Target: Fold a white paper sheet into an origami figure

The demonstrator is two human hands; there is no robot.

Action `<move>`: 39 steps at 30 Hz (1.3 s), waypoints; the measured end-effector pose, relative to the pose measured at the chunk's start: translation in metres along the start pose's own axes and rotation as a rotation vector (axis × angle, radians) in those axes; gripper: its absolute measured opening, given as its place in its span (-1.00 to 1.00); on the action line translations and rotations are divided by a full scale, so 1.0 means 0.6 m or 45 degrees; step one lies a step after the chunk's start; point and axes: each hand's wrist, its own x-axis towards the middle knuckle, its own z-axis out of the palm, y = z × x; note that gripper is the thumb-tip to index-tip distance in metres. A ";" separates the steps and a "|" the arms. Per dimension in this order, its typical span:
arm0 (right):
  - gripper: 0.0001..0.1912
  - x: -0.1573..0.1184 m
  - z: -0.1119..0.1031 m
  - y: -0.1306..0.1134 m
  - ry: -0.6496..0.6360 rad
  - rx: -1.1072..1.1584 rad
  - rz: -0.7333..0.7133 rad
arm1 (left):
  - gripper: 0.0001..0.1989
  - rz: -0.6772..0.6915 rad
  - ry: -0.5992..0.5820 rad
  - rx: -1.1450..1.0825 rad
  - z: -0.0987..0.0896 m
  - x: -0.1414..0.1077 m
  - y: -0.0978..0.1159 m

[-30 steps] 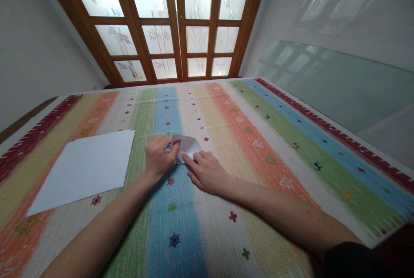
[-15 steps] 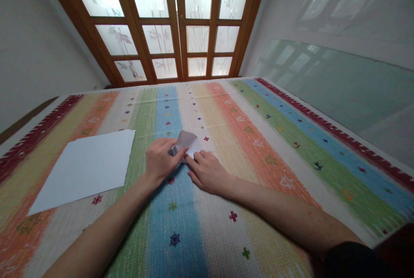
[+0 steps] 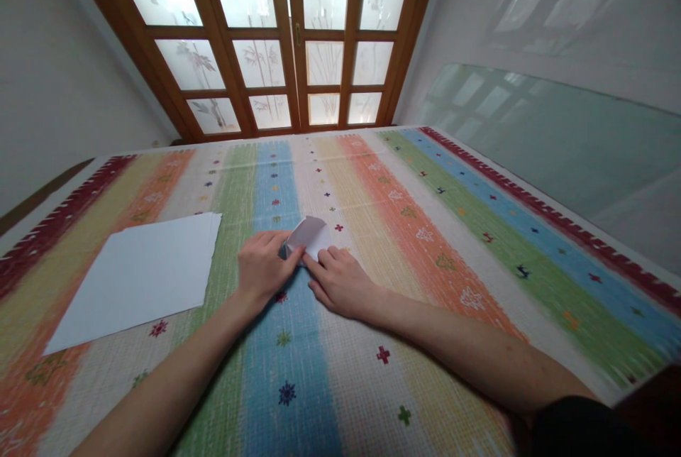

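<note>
Left hand [image 3: 263, 264] nearly closed, thumb and fingers pinching the near-left edge of the folded paper [image 3: 311, 235]; right hand [image 3: 340, 279] half-curled, forefinger at its near edge. Paper lies just beyond both fingertips, upper part raised. Sheets [image 3: 138, 276] flat on striped cloth [image 3: 287, 358], left of left hand.

A table covered by a striped cloth [image 3: 287, 343], its bands of dark red, yellow, orange, white, green and blue running from the near side toward twelve o'clock. Small printed motifs dot it: a dark blue snowflake [image 3: 287, 393] at six o'clock, a dark reindeer [image 3: 523, 272] at three. At nine o'clock, loosely stacked white sheets [image 3: 143, 272] lie flat, their edges slightly offset. Near the clock's centre, on the blue and white bands, is a small folded paper [image 3: 313, 233], partly hidden, one flap raised.
</note>
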 end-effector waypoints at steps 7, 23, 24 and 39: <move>-0.44 0.001 0.001 0.000 -0.011 0.004 0.000 | -0.69 -0.141 -0.155 0.233 -0.011 0.007 0.000; -0.55 0.000 0.002 0.000 0.045 -0.017 -0.012 | -0.58 0.310 -0.513 0.335 -0.020 0.026 -0.010; -0.55 0.000 0.002 0.000 0.043 -0.018 -0.011 | -0.56 0.352 -0.526 0.331 -0.020 0.026 -0.012; -0.53 -0.001 0.005 0.001 0.053 -0.030 -0.022 | -0.50 0.447 -0.453 0.248 -0.004 0.002 -0.038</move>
